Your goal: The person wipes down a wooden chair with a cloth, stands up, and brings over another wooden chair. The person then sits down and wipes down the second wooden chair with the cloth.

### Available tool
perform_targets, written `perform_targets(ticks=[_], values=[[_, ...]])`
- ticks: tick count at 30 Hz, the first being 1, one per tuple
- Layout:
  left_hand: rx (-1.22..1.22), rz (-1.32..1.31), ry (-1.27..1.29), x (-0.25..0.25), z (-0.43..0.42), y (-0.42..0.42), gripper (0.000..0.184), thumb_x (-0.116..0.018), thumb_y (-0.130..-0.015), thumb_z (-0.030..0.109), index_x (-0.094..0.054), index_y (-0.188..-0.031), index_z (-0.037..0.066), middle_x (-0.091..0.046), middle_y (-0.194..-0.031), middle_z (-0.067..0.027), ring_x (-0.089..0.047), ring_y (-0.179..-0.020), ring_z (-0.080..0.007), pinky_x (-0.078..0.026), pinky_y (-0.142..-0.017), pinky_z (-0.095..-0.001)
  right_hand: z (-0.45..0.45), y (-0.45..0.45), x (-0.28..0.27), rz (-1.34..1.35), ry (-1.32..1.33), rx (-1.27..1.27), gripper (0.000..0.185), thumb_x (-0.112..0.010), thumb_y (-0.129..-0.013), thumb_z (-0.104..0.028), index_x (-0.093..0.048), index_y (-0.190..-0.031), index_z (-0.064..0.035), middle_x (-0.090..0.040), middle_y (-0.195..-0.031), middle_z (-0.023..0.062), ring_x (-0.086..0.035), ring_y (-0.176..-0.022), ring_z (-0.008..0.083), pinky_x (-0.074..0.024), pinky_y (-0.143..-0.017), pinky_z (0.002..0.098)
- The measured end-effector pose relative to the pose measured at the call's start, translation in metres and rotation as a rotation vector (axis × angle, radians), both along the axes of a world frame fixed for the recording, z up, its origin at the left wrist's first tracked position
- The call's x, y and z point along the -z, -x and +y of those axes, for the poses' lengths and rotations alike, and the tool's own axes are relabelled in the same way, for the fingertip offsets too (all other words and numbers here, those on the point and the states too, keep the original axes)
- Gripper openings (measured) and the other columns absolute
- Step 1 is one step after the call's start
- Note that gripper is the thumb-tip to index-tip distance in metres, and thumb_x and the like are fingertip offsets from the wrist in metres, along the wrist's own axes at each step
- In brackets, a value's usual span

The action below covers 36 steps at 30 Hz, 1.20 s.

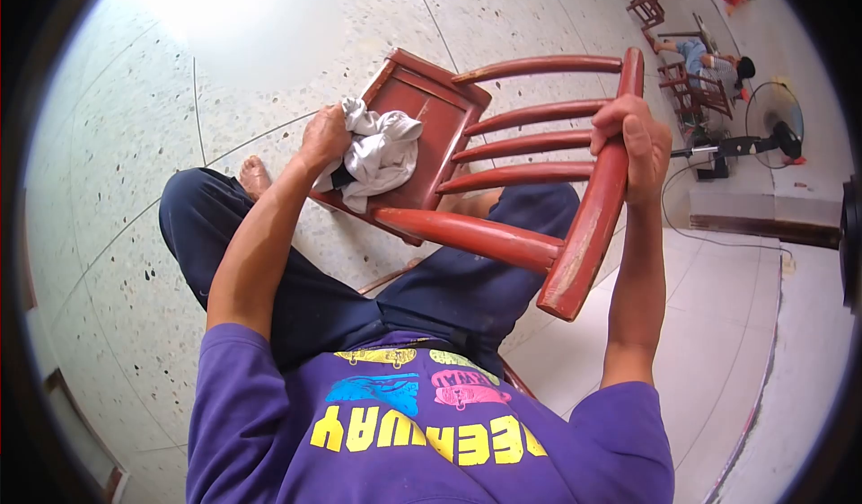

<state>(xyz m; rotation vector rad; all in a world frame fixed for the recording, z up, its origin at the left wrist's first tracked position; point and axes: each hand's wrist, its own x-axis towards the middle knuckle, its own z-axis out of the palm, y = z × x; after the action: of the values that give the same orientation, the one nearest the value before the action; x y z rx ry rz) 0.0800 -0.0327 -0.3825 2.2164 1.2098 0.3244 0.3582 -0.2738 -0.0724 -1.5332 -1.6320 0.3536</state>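
Red wooden chair was held tilted in front of the person, between the two hands. Its seat lay just right of the left hand; its thick top rail ran through the right hand. Paint was worn along the rail, exposing paler patches.

White cloth lay bunched on the seat, directly beside the left hand, which was clenched on its near edge; part of the grip was hidden by folds. Right hand was wrapped around the rail, thumb showing.

Dark trousers showed below the left hand, where a bare foot rested on the speckled floor. Well beyond the right hand, a fan stood to its right; farther off, another person sat on a reddish chair.
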Motion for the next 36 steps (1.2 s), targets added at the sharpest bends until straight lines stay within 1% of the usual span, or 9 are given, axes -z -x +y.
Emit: perform_targets(ticks=[5,13,15,17,19,21,24,27,36], values=[[0.022,0.033,0.045,0.012,-0.005,-0.001,0.028,-0.062,-0.083,0.011,-0.065,-0.109,-0.001,-0.068,-0.106,-0.0282,-0.067,-0.103,-0.0453,-0.053,-0.090,-0.0520,-0.019,-0.012,0.010,-0.085,-0.031,0.005,0.033,-0.047,-0.102,-0.026,-0.066,-0.093,-0.0002,-0.059,-0.070,0.0065,-0.059,-0.062,0.0126,-0.0461,-0.064,0.0277],[-0.011,0.020,-0.008,0.005,-0.031,-0.011,0.029,-0.057,-0.086,0.009,-0.061,-0.114,0.000,-0.064,-0.110,-0.0284,-0.066,-0.101,-0.0468,-0.054,-0.088,-0.0521,-0.055,-0.024,0.025,-0.039,0.121,0.171,0.020,-0.053,-0.101,-0.012,-0.067,-0.094,0.0001,-0.061,-0.072,0.0054,-0.059,-0.062,0.0095,-0.0451,-0.059,0.0256],[0.005,0.008,-0.012,0.002,-0.026,-0.009,0.029,-0.057,-0.086,0.007,-0.061,-0.114,0.000,-0.063,-0.110,-0.0276,-0.066,-0.101,-0.0469,-0.054,-0.087,-0.0518,-0.044,-0.010,0.008,0.041,0.189,0.204,0.022,-0.051,-0.102,-0.012,-0.068,-0.100,0.0018,-0.064,-0.074,0.0067,-0.063,-0.067,0.0107,-0.0514,-0.065,0.0272],[-0.011,0.011,0.002,-0.002,-0.032,-0.009,0.030,-0.058,-0.086,0.007,-0.061,-0.114,-0.001,-0.063,-0.110,-0.0270,-0.066,-0.101,-0.0466,-0.054,-0.087,-0.0515,-0.037,0.018,-0.011,0.053,0.212,0.108,0.023,-0.053,-0.102,-0.012,-0.069,-0.106,0.0038,-0.069,-0.081,0.0104,-0.069,-0.079,0.0162,-0.0569,-0.077,0.0312],[-0.016,0.043,-0.009,-0.001,-0.031,-0.011,0.029,-0.058,-0.086,0.007,-0.061,-0.113,0.000,-0.063,-0.110,-0.0264,-0.066,-0.101,-0.0458,-0.054,-0.086,-0.0513,-0.023,0.052,-0.034,0.059,0.054,-0.176,0.025,-0.052,-0.101,-0.011,-0.069,-0.111,0.0044,-0.073,-0.091,0.0158,-0.073,-0.091,0.0241,-0.0588,-0.085,0.0366],[-0.059,-0.004,0.012,0.006,-0.034,-0.012,0.033,-0.067,-0.083,0.014,-0.061,-0.113,0.002,-0.064,-0.110,-0.0250,-0.065,-0.104,-0.0452,-0.053,-0.088,-0.0522,-0.022,0.089,-0.058,0.041,-0.046,-0.375,0.025,-0.053,-0.101,-0.012,-0.070,-0.112,0.0029,-0.074,-0.095,0.0178,-0.072,-0.092,0.0269,-0.0591,-0.085,0.0379],[-0.028,-0.009,0.026,-0.005,-0.037,-0.011,0.034,-0.066,-0.083,0.013,-0.061,-0.115,0.003,-0.064,-0.111,-0.0235,-0.065,-0.104,-0.0444,-0.053,-0.088,-0.0515,-0.025,0.129,-0.091,0.096,-0.148,-0.592,0.026,-0.053,-0.101,-0.015,-0.070,-0.112,0.0015,-0.073,-0.096,0.0171,-0.071,-0.093,0.0268,-0.0587,-0.085,0.0375],[-0.028,0.006,0.027,-0.002,-0.034,-0.009,0.035,-0.064,-0.083,0.011,-0.060,-0.117,0.004,-0.063,-0.113,-0.0216,-0.065,-0.105,-0.0436,-0.053,-0.088,-0.0509,-0.022,0.147,-0.107,0.163,-0.197,-0.680,0.027,-0.053,-0.101,-0.017,-0.071,-0.112,0.0000,-0.072,-0.096,0.0164,-0.070,-0.093,0.0266,-0.0584,-0.086,0.0371],[-0.018,0.013,0.022,-0.001,-0.032,-0.009,0.037,-0.068,-0.083,0.015,-0.061,-0.118,0.005,-0.063,-0.113,-0.0209,-0.065,-0.105,-0.0436,-0.053,-0.089,-0.0515,0.014,0.160,-0.076,0.202,-0.234,-0.758,0.030,-0.053,-0.102,-0.025,-0.072,-0.112,-0.0044,-0.070,-0.098,0.0143,-0.067,-0.095,0.0261,-0.0574,-0.087,0.0360]])
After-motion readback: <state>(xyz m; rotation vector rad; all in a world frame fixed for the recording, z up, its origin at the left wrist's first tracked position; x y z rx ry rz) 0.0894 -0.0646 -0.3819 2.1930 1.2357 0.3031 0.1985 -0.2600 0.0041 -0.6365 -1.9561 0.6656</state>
